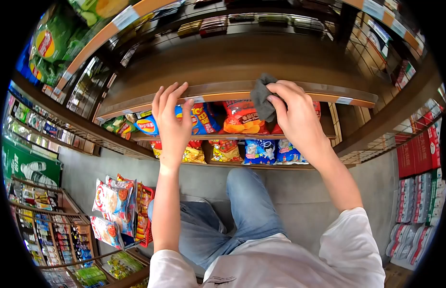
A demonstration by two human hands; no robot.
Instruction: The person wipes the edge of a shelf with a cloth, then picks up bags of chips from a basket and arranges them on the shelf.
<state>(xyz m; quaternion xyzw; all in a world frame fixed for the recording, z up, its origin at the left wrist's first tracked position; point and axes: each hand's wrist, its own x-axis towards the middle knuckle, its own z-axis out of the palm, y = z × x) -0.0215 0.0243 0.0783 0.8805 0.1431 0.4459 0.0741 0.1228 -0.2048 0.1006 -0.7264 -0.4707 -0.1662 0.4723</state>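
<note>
A dark grey cloth (264, 100) is pinched in my right hand (292, 108), pressed against the front edge of a brown shelf (223, 57). My left hand (172, 115) reaches up to the same edge farther left, its fingers apart and the tips near the shelf lip, with nothing in it; whether the tips touch cannot be made out. A clear strip with price labels (344, 100) runs along that edge. Right below sit a red chip bag (240, 115) and blue chip bags (204, 120), partly hidden by my hands.
Blue snack bags (260, 151) and yellow-red ones (226, 150) stand on the bottom shelf. A red basket (148, 216) with chip bags (112, 197) is on the floor at left. Wire-sided racks flank the shelf. Packs of cans (406, 199) are stacked at right.
</note>
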